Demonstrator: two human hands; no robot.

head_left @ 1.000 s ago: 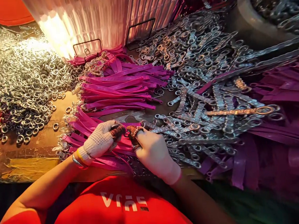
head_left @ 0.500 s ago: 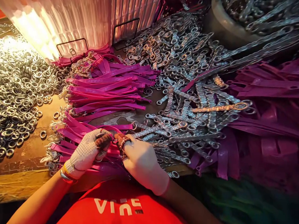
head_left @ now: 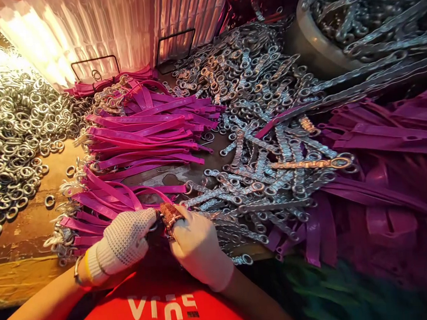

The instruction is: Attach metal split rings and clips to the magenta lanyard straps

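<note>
My left hand (head_left: 126,238), in a white dotted glove, is closed, its fingertips meeting those of my right hand. A small metal ring shows partly at its fingers, but what they pinch is mostly hidden. My right hand (head_left: 196,244), also gloved and with brown bands on its fingers, is closed at the end of a magenta strap (head_left: 165,197) that curves over the pile. Beside and behind both hands lie several magenta straps (head_left: 104,199) with pale cords and rings at their left ends. Flat metal link strips (head_left: 233,195) lie close to the right hand.
Loose metal rings (head_left: 16,156) are heaped on the wooden table (head_left: 61,163) at left. A ribbed translucent panel (head_left: 114,36) stands behind the straps. At back right, a bucket (head_left: 316,35) holds more metal strips. Wider purple straps (head_left: 378,170) hang over the right side.
My left hand has turned so that more of its dotted back shows, and both hands sit slightly lower. The surroundings have shifted a little left as the camera moved.
</note>
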